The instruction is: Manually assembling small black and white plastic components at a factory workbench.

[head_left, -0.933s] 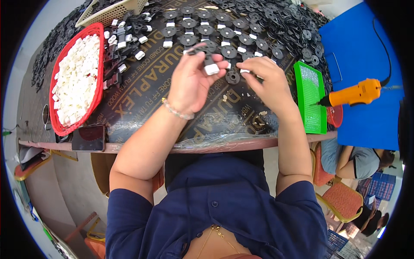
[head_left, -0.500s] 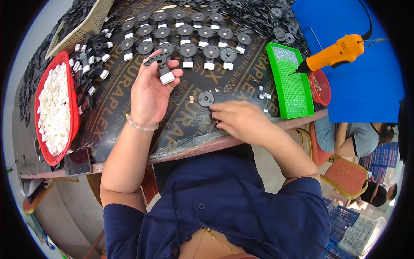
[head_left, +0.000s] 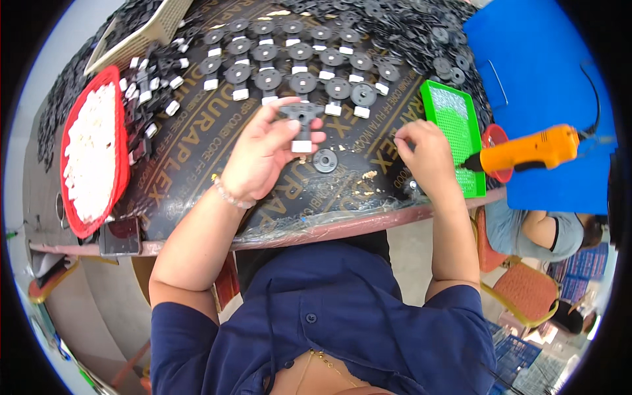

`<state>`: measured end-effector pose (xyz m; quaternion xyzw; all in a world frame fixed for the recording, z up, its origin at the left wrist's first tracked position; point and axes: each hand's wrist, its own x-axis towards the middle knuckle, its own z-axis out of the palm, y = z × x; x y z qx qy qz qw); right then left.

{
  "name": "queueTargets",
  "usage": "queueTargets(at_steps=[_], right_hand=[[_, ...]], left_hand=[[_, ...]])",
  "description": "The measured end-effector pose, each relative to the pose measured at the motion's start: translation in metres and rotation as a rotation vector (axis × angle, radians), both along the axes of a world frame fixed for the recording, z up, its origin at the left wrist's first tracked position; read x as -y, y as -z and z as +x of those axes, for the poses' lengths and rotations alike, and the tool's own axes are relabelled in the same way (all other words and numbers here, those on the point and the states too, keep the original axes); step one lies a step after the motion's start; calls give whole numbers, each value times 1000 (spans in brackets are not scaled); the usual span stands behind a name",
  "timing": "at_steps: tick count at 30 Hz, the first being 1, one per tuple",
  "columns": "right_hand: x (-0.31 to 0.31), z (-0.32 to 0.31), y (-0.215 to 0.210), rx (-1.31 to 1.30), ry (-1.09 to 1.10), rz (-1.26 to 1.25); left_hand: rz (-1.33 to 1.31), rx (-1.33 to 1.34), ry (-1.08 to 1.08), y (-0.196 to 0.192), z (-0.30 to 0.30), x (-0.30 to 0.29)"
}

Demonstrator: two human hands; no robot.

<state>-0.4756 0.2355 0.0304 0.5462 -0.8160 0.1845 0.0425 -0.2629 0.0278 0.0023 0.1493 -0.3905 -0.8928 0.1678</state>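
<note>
A dark work table (head_left: 197,197) covered with a printed sheet fills the upper middle of the frame, its front edge curving across the centre. At the upper right lies a blue sheet (head_left: 540,59), and along the left side sits a red tray (head_left: 69,217) heaped with small white blocks, within easy reach of the left arm. A green tray (head_left: 454,118) sits at the right of the table, with an orange power screwdriver (head_left: 526,150) lying across its lower end, tip toward the person. That places tool and tray on the working side of the right hand.

Across the top centre, rows of finished pieces (head_left: 296,66), each a black disc with a white block beneath, are laid out in neat lines, probably to keep them counted and apart from the loose black parts (head_left: 395,26) piled along the top edge.

The left hand (head_left: 263,155) is raised at centre frame, fingers closed around a black part with a white block (head_left: 301,125), holding it upright above the table. One loose black disc (head_left: 325,160) lies on the table just below that piece. The right hand (head_left: 428,155) is well apart from the left, at the edge of the green tray, fingertips pinched together; whether they hold a screw is too small to tell.
</note>
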Motion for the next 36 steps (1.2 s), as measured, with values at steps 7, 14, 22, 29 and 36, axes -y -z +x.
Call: queueTargets(at_steps=[7,14,22,29,36], right_hand=[[78,48,-28,516,-302,-221],[107,53,-22,302,-313,-176],[76,59,-18,259,-437,215],[76,83,-2,92,-439,319],[76,72,2,220,-426,227]], left_hand=[[-43,26,59,5,0,1],[-7,35,66,4,-1,6],[68,83,-56,-4,6,22],[-39,142,-82,-5,6,22],[-68,158,-92,-5,3,20]])
